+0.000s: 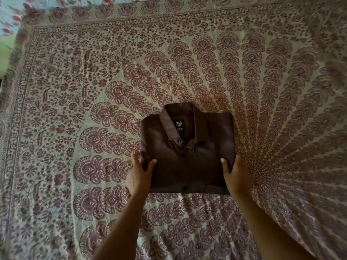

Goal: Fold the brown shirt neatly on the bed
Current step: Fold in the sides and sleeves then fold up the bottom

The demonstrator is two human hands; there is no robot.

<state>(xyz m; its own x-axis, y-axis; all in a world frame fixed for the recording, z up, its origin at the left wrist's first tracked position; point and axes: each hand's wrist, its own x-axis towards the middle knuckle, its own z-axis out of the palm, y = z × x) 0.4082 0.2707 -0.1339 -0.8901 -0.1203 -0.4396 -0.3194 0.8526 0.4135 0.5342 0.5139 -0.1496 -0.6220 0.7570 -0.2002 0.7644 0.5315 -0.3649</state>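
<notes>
A pale cloth with red flowers (13,15) shows at far left, beside a green surface (6,51).

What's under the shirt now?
Bedspread shows all around the shirt. The left hand and right hand grip its sides, thumbs on top; anything else beneath is hidden.

A bedroom in a home: a wide bed (293,184) lies under a printed paisley sheet (71,94), with a floral cloth (11,15) beside it.

Bare forearms (122,222); left hand (139,178), right hand (237,177)
</notes>
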